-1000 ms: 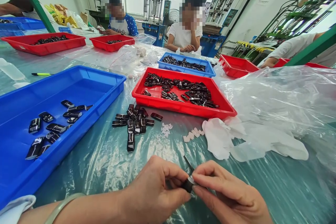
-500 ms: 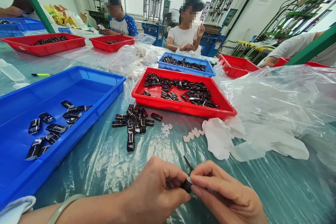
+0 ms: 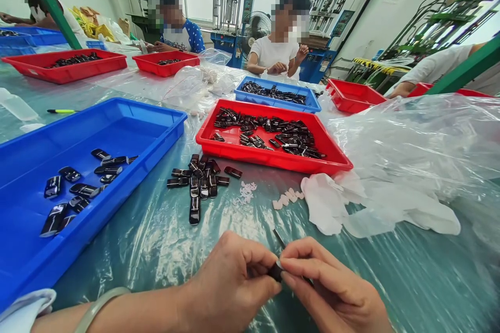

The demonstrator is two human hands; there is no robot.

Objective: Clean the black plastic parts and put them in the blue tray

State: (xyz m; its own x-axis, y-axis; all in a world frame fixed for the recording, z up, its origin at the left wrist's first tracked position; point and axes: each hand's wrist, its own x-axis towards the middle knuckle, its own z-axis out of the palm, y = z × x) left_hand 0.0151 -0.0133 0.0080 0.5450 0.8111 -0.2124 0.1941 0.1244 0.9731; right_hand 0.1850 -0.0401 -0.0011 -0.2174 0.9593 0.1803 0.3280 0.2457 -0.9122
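My left hand (image 3: pixel 234 281) pinches a small black glossy piece (image 3: pixel 275 270) between thumb and fingers, low in the view. Against the piece's pale end rest the fingertips of my right hand (image 3: pixel 336 286), which also holds a thin dark tool (image 3: pixel 279 239) whose tip sticks out above the fingers. Beyond my hands lies a pile of black pieces (image 3: pixel 194 187) on the plastic-covered table. Small whitish bits (image 3: pixel 247 192) and pinkish pads (image 3: pixel 288 199) lie to its right.
A blue tray (image 3: pixel 89 223) with several black pieces is at left. Ahead is a red tray (image 3: pixel 273 162) with many more, and a smaller blue tray (image 3: pixel 244 96) behind it. White gloves (image 3: pixel 324 203) and plastic sheeting (image 3: pixel 422 140) lie right. Other people sit around the table.
My hands have shifted very slightly left, still together on the black piece. Across the table, the people have moved their heads and hands a little.
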